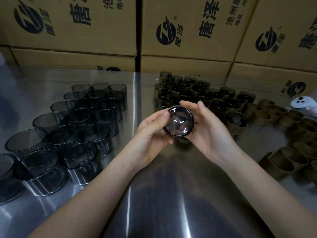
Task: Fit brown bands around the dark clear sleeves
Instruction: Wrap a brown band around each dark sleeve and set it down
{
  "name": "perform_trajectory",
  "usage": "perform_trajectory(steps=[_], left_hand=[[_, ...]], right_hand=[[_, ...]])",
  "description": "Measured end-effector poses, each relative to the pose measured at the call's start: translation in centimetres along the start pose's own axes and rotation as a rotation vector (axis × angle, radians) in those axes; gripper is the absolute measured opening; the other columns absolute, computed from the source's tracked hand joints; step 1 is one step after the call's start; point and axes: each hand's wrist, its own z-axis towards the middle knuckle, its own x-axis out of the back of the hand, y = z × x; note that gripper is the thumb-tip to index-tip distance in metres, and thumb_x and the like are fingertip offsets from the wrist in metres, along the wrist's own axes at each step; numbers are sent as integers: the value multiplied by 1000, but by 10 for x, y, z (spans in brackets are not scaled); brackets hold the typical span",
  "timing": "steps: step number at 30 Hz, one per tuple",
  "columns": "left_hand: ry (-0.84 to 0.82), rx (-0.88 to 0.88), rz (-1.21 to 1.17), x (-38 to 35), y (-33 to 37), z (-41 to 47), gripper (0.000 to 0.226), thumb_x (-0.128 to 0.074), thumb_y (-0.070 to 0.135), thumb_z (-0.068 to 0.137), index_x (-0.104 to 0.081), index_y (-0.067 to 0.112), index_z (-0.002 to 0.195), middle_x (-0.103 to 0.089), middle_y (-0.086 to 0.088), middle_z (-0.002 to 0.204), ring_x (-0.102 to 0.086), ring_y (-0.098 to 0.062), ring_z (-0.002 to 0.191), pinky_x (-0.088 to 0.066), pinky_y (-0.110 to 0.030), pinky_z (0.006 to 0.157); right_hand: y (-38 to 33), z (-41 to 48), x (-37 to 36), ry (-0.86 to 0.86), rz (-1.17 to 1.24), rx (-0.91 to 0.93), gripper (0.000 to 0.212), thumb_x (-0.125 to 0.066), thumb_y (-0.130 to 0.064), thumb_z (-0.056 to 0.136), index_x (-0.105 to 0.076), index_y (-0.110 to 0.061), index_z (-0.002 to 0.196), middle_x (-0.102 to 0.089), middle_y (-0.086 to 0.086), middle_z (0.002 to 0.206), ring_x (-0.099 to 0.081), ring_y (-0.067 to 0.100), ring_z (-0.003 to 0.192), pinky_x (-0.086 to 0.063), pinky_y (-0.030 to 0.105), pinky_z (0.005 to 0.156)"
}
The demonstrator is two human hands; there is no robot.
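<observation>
I hold one dark clear sleeve (179,121) above the middle of the metal table (154,194), its round end facing me. My left hand (152,129) grips its left side, thumb on the rim. My right hand (207,127) cups its right side, fingers curled over the top. A thin brown edge shows around the sleeve's right rim; most of any band is hidden by my fingers. Several bare dark sleeves (72,127) stand in rows at the left. Several banded sleeves (197,93) stand behind my hands. Loose brown bands (291,134) lie at the right.
Stacked cardboard boxes (180,31) with printed logos wall off the far side of the table. A white handheld controller (303,104) lies at the far right edge, next to the loose bands. Bare reflective metal stretches between my forearms.
</observation>
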Motion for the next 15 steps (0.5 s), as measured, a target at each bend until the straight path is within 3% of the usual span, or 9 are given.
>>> perform_trajectory(steps=[3,5,9,11,15], left_hand=[[86,27,94,-9,-3,-2,58,-57,51,86,-64,6,123,-64,-26,112,-59,-32,98,-48,-41,83],[116,57,163,-17,-5,-3,66,-51,63,85,-67,8,118,-67,-25,115,-65,-31,109,-49,-45,97],[203,58,232,-30,-8,-5,68,-36,73,81,-67,12,82,-73,-12,86,-71,-25,87,-54,-46,93],[263,13,279,-36,-9,-7,76,-35,74,77,-61,3,80,-68,-16,81,-68,-26,81,-52,-49,93],[289,-48,240,-42,-9,-10,84,-37,73,89,-58,-9,83,-60,-33,86,-61,-31,83,-49,-56,95]], right_hand=[[0,-3,-4,88,1,-63,44,-38,-44,100,-64,-15,122,-68,16,120,-66,26,112,-54,40,91],[0,-7,-7,99,-27,-73,44,-35,-44,102,-66,-17,116,-70,14,114,-69,23,104,-54,37,85],[4,-12,-16,142,-28,-35,42,-39,-43,100,-72,-17,94,-66,17,91,-71,27,91,-58,39,78],[8,-14,-20,171,-40,2,44,-42,-42,99,-72,-21,73,-67,7,77,-69,20,74,-57,31,63],[13,-16,-24,189,-27,49,49,-43,-41,97,-65,-23,57,-66,0,65,-66,13,65,-52,28,59]])
